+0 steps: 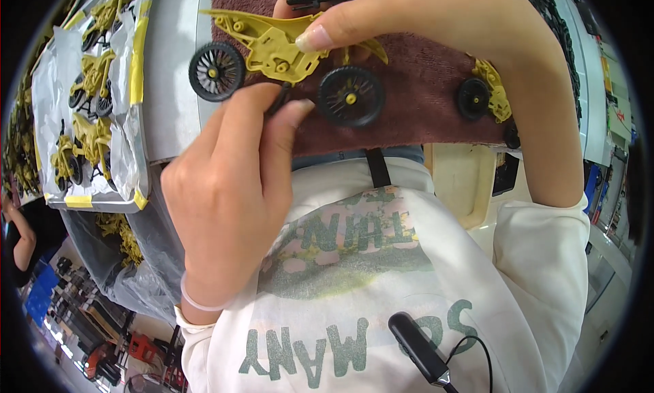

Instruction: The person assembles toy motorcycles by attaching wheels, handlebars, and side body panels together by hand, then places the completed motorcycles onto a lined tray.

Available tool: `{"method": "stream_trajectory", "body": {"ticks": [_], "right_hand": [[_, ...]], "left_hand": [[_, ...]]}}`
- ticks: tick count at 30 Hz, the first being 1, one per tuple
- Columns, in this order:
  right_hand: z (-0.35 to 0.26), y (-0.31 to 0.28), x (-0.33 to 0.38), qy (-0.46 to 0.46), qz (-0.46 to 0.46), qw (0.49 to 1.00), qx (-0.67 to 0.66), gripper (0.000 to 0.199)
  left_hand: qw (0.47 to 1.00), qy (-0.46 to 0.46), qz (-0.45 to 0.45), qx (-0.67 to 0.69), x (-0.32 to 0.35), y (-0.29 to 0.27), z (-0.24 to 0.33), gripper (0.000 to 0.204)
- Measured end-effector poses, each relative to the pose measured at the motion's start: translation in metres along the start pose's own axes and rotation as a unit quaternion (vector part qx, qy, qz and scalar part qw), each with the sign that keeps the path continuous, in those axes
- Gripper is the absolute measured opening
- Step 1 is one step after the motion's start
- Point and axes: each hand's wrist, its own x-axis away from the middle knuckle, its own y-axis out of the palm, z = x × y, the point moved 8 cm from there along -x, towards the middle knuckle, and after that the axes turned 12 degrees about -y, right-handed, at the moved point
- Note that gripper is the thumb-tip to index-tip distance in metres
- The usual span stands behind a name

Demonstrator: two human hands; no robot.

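Pinching a small black part between thumb and forefinger, the left hand works just under the yellow toy motorcycle frame, which the right hand grips from above over a brown towel. The frame looks light, stiff and thin-spoked, probably brittle, so its thicker body seems the safer hold. Beyond, a loose black wheel lies near, and finished motorcycles fill a tray at far left.

The person wears a white shirt with faded green letters, a thin pink band on the left wrist, and a black clip microphone with cable
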Motion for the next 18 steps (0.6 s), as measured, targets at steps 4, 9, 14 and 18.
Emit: {"method": "stream_trajectory", "body": {"ticks": [4, 9, 14, 18], "right_hand": [[-0.003, -0.026, -0.001, -0.065, 0.050, 0.976, 0.200, 0.030], [-0.009, -0.032, 0.013, -0.191, 0.072, 0.945, 0.254, 0.035], [-0.013, -0.067, 0.056, -0.017, 0.158, 0.935, 0.317, 0.047], [0.013, -0.049, 0.055, 0.018, 0.144, 0.926, 0.348, 0.079]], "left_hand": [[0.991, -0.057, -0.058, 0.110, 0.004, -0.001, 0.002, 0.016], [0.986, 0.038, 0.018, 0.164, -0.015, -0.020, -0.002, 0.016], [0.986, 0.115, 0.014, 0.123, -0.039, -0.010, -0.002, 0.037], [0.992, 0.107, -0.027, 0.061, -0.040, 0.009, -0.004, 0.045]]}}
